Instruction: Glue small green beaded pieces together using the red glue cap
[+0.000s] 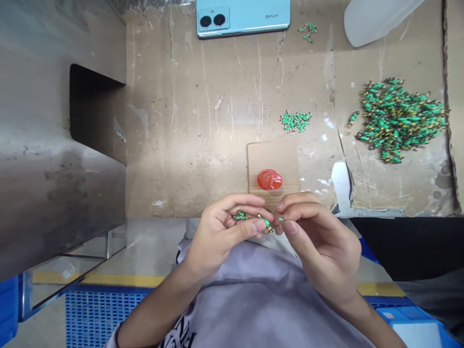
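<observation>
My left hand (232, 232) is curled around several small green, yellow and dark figurine-like pieces. One such piece (266, 223) is pinched between thumb and fingers, and another (239, 216) lies deeper in the palm. My right hand (319, 237) is closed close by, a tiny green piece (281, 219) between thumb and fingertips. Just beyond the hands, a small red cap (269, 180) with a glossy, wet-looking inside rests on a cardboard square (255, 157). Behind it lies a small heap of tiny green pieces (295, 121).
A large pile of green and yellow pieces (402, 121) lies at the right, a few pieces (308, 32) farther back. A light blue phone (246, 19) and a whitish container (373, 21) are at the far edge. A metal panel (47, 169) stands left of the cardboard-covered table (188, 145).
</observation>
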`<action>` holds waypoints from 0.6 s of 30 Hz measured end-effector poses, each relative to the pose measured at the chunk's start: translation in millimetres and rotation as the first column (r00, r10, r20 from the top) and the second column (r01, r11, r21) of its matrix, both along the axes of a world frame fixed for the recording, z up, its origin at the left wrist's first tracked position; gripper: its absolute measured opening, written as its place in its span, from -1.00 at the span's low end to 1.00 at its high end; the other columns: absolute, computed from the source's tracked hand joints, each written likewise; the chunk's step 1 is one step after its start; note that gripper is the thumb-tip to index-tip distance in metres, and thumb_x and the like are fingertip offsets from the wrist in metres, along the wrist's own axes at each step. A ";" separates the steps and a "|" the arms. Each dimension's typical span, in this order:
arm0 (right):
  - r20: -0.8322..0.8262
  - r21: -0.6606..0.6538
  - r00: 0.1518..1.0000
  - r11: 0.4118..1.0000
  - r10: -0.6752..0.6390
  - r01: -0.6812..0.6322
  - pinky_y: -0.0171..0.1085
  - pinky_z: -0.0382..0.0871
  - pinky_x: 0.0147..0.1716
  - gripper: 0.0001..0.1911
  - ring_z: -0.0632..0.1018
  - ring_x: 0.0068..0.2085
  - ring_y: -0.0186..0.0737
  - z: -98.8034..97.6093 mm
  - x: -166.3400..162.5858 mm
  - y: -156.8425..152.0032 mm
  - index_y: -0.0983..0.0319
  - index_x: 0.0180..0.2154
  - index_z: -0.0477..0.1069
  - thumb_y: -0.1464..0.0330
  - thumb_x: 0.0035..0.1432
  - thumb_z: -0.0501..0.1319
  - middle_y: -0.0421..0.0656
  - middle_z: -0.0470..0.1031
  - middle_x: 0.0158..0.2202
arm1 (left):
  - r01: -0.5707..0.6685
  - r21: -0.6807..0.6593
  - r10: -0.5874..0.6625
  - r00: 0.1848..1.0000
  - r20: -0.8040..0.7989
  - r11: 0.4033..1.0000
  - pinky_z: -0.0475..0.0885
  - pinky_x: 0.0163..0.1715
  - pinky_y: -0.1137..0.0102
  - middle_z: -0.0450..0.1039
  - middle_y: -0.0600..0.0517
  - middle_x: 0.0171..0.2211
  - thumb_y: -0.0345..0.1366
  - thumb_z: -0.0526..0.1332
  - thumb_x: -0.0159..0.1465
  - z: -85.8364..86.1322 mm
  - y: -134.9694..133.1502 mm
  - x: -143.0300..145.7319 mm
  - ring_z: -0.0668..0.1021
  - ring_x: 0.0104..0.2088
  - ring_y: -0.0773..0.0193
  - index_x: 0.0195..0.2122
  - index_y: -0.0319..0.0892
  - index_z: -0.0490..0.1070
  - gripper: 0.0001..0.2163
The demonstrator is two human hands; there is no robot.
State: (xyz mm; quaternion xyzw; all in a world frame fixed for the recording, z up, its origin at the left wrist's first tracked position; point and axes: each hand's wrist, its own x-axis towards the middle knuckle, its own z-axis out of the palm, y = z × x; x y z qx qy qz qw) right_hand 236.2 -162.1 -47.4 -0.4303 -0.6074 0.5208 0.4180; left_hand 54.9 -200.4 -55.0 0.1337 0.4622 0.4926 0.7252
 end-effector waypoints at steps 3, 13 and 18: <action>0.008 -0.017 1.000 1.000 0.017 -0.017 -0.21 0.62 -0.22 -0.86 0.65 -0.15 -0.13 0.7 0.0 0.9 0.13 -0.21 0.55 0.49 0.41 0.31 -0.11 0.58 -0.22 | 0.020 -0.017 -0.020 1.000 -0.014 1.000 0.75 -0.25 0.38 0.79 -0.08 -0.20 -0.26 0.65 0.21 -1.7 -0.8 -0.2 0.79 -0.27 0.17 -0.24 -0.17 0.74 -0.82; -0.035 -0.089 0.996 0.992 0.084 -0.087 -0.25 0.59 -0.26 -0.86 0.62 -0.15 -0.16 1.0 2.3 3.6 0.14 -0.23 0.56 0.49 0.40 0.34 -0.11 0.58 -0.20 | 0.022 0.003 -0.022 0.999 -0.045 1.000 0.75 -0.28 0.44 0.75 0.01 -0.32 -0.25 0.67 0.18 -0.3 -0.5 0.4 0.76 -0.36 0.25 -0.22 -0.10 0.79 -0.81; -0.037 -0.103 0.993 0.988 0.111 -0.114 -0.26 0.62 -0.21 -0.85 0.64 -0.14 -0.18 1.6 2.6 5.1 0.14 -0.24 0.56 0.51 0.37 0.35 -0.13 0.58 -0.20 | 0.033 0.045 -0.025 0.985 -0.173 0.998 0.75 -0.29 0.39 0.76 -0.03 -0.32 -0.20 0.68 0.16 3.8 1.4 0.6 0.75 -0.34 0.20 -0.32 -0.11 0.78 -0.82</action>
